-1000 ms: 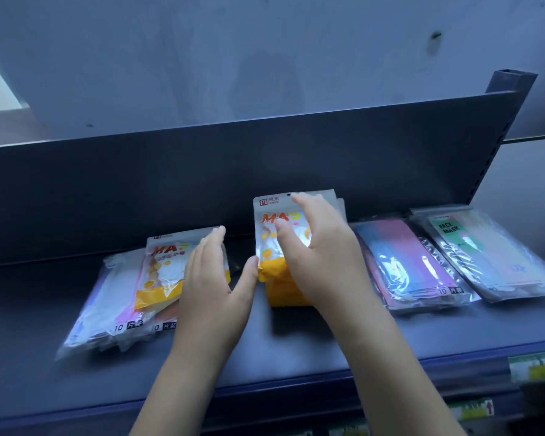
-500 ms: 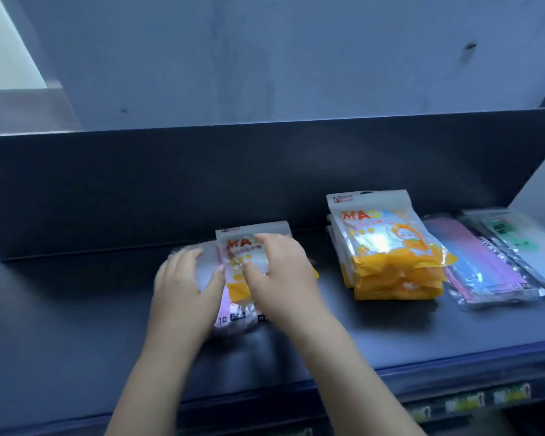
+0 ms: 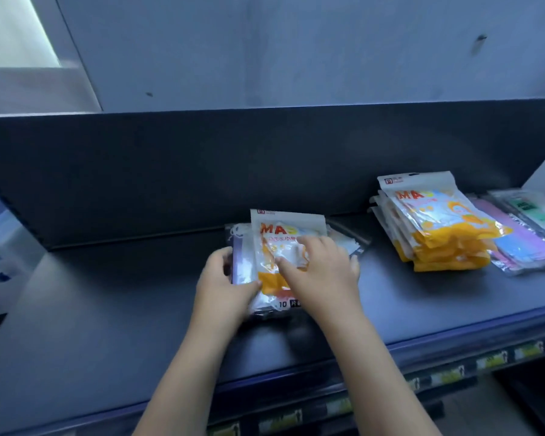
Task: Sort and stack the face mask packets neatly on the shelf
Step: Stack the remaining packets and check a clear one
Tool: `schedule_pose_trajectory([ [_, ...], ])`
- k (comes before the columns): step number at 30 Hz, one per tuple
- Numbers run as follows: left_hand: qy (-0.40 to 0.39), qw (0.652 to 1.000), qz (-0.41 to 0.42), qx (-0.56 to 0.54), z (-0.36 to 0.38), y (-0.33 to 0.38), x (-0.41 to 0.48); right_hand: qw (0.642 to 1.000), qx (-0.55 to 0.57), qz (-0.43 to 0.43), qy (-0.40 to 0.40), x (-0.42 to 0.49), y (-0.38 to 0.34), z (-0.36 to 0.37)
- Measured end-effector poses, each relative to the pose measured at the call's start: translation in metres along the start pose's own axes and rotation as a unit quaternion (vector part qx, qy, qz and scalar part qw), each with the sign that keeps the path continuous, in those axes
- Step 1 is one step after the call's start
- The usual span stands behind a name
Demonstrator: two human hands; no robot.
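Observation:
A mixed pile of mask packets (image 3: 240, 247) lies mid-shelf, clear ones below and an orange-and-white packet (image 3: 285, 228) on top. My left hand (image 3: 224, 286) grips the pile's left edge, with its thumb on top. The fingers and thumb of my right hand (image 3: 323, 272) curl onto the orange packet and pinch its film. Farther right stands a stack of matching orange packets (image 3: 438, 237). Beyond it lie pink-and-blue packets (image 3: 523, 247) and a green-labelled packet (image 3: 540, 212).
The dark shelf (image 3: 107, 309) has a tall back panel (image 3: 202, 171) close behind the packets. Its front edge carries a rail of price labels (image 3: 453, 372). A grey wall rises above the panel. Bare shelf lies left of the pile and between pile and stack.
My right hand left the orange stack and came to the left pile. Both hands have closed in on the pile, and the top orange packet now crumples under my right fingers. The view swung left.

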State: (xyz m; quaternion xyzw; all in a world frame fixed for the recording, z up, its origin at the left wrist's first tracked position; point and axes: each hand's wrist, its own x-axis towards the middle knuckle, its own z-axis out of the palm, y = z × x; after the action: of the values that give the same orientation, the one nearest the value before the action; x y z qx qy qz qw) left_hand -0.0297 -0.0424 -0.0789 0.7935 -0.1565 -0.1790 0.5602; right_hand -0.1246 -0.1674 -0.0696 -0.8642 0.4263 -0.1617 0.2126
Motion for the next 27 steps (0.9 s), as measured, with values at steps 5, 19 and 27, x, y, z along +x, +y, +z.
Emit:
schedule_pose_trajectory([
  [5,0.067,0.966,-0.106,-0.226,-0.018,-0.009,0.005,0.996,0.010,0.091,-0.010,-0.009,-0.011,0.002],
  [19,0.008,0.905,-0.140,-0.401,-0.072,-0.034,0.010,0.911,0.395,0.117,0.015,-0.003,-0.010,-0.021],
  [27,-0.036,0.886,-0.070,-0.456,-0.038,0.002,-0.014,0.773,0.622,0.124,0.015,0.003,0.020,-0.066],
])
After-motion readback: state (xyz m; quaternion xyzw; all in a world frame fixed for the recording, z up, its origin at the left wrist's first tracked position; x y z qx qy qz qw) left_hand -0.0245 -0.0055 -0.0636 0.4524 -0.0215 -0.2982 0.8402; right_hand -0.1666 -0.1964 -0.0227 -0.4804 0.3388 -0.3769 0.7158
